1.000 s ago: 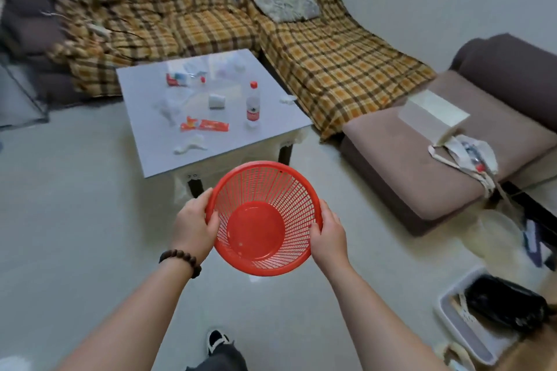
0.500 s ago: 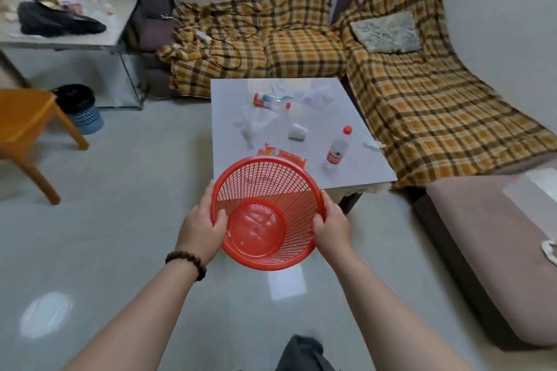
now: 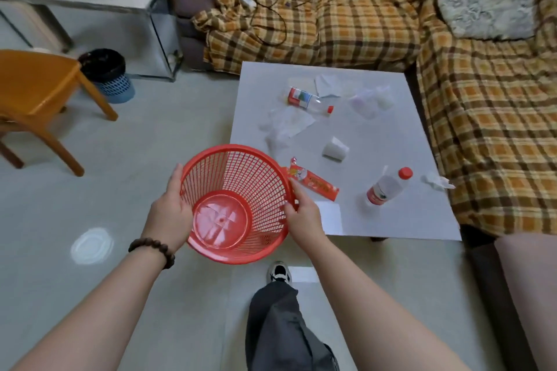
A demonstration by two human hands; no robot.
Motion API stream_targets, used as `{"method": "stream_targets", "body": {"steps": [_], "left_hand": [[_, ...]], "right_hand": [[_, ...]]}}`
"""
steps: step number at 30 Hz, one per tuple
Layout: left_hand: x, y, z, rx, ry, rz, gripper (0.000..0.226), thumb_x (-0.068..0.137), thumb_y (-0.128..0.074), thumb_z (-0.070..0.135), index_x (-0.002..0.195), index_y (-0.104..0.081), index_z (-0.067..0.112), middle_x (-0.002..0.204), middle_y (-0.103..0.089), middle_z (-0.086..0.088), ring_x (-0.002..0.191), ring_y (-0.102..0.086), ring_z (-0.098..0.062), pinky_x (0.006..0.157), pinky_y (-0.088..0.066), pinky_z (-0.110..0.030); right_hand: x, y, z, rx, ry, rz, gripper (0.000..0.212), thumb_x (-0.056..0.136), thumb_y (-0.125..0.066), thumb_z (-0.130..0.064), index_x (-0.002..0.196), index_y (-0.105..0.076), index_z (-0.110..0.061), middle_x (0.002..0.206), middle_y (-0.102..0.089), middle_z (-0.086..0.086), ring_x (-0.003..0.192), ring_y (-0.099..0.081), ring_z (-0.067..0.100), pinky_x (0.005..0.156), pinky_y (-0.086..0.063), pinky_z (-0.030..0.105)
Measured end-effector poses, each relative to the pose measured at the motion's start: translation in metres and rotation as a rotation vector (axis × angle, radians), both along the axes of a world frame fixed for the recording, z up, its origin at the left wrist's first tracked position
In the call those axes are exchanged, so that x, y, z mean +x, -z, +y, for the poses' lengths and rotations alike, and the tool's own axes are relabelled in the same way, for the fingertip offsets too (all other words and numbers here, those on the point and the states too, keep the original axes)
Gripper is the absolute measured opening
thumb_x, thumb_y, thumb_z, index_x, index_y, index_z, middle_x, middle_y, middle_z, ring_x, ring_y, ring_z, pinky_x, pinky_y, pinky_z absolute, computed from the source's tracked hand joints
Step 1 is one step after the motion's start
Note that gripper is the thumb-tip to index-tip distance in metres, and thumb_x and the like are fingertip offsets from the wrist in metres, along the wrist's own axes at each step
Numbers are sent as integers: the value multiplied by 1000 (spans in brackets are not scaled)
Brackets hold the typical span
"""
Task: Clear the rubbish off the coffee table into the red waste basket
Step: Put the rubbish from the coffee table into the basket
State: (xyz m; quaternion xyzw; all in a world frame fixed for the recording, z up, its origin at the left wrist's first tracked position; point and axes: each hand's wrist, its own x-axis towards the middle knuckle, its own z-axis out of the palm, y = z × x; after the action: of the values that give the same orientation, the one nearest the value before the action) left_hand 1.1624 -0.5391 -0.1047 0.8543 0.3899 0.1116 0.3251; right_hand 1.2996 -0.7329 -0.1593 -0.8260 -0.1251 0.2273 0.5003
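Note:
I hold the empty red waste basket (image 3: 238,199) in both hands at the near left corner of the white coffee table (image 3: 391,220). My left hand (image 3: 168,214) grips its left side and my right hand (image 3: 301,217) grips its right rim. On the table lie an orange wrapper (image 3: 315,182), an upright bottle with a red cap (image 3: 387,187), a bottle lying flat (image 3: 307,98), a white paper cup on its side (image 3: 334,149), crumpled tissues (image 3: 284,125) and clear plastic bags (image 3: 370,99).
Plaid-covered sofas (image 3: 488,117) border the table at the back and right. An orange chair (image 3: 33,90) and a dark bin (image 3: 107,74) stand at left, beside a grey side table (image 3: 99,0). A brown seat (image 3: 530,289) is near right. My leg and shoe (image 3: 280,272) are below the basket.
I have come closer to the coffee table with the basket still in both hands; the basket now sits at the table's near left corner and its rim overlaps the orange wrapper's end.

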Motion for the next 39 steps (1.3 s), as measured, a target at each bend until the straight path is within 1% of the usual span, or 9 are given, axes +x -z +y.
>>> {"method": "stream_targets", "body": {"steps": [2, 4, 9, 14, 21, 25, 29, 35, 39], "left_hand": [[29, 5, 13, 16, -52, 47, 66, 87, -37, 4, 146, -20, 30, 103, -61, -22, 77, -50, -27, 72, -40, -33], [53, 11, 23, 33, -95, 98, 66, 87, -36, 4, 145, -20, 30, 102, -61, -25, 81, -55, -36, 73, -43, -38], [95, 24, 39, 66, -154, 175, 66, 86, -38, 3, 144, -22, 32, 108, -60, -26, 90, -56, -40, 77, -42, -42], [115, 38, 55, 114, -172, 197, 62, 88, -40, 7, 142, -20, 30, 111, -60, -22, 88, -56, -39, 76, -45, -45], [125, 63, 78, 134, -181, 232, 60, 90, -39, 16, 140, -15, 40, 107, -62, -11, 75, -55, -24, 61, -48, -36], [128, 70, 84, 138, -187, 236, 58, 92, -39, 19, 140, -14, 42, 106, -57, 1, 74, -54, -14, 53, -42, -23], [133, 76, 89, 107, -182, 245, 58, 93, -38, 19, 140, -13, 42, 102, -51, 6, 69, -50, -3, 48, -41, -18], [151, 67, 87, 110, -190, 241, 59, 91, -39, 13, 141, -17, 36, 97, -53, 1, 72, -51, -16, 57, -44, -26], [163, 50, 79, 92, -202, 252, 64, 88, -39, 6, 142, -20, 34, 90, -58, -14, 71, -55, -32, 66, -48, -41]], "right_hand": [[35, 17, 15, 15, -27, 105, 45, 97, -46, -25, 140, -39, -29, 113, -55, -12, 99, -56, 5, 75, -49, 15], [69, 35, 24, -16, -26, 165, 45, 96, -48, -34, 140, -39, -29, 115, -58, -3, 93, -59, 6, 69, -51, 18], [139, 84, 20, -263, -29, 111, 49, 92, -54, -34, 138, -42, -26, 142, -41, 8, 128, -42, 25, 107, -36, 42], [178, 132, 12, -548, -207, 54, 59, 87, -53, -19, 142, -35, -27, 153, -24, 10, 137, -25, 32, 112, -26, 44], [205, 184, 20, -797, -432, -95, 67, 89, -43, -13, 147, -17, -33, 159, -7, 7, 145, -5, 34, 117, -12, 50], [209, 201, 26, -887, -500, -109, 70, 85, -42, -4, 145, -20, -32, 156, -13, 8, 141, -12, 35, 113, -20, 51], [214, 209, 29, -845, -428, -214, 58, 81, -43, -3, 133, -40, -27, 129, -42, 9, 114, -38, 31, 91, -35, 41], [227, 183, 35, -664, -347, -208, 30, 90, -44, -8, 111, -64, -15, 108, -58, 9, 101, -47, 30, 82, -40, 38], [224, 119, 53, -364, -154, -266, 22, 92, -51, -14, 104, -69, -11, 98, -62, 8, 95, -52, 27, 76, -42, 33]]}}
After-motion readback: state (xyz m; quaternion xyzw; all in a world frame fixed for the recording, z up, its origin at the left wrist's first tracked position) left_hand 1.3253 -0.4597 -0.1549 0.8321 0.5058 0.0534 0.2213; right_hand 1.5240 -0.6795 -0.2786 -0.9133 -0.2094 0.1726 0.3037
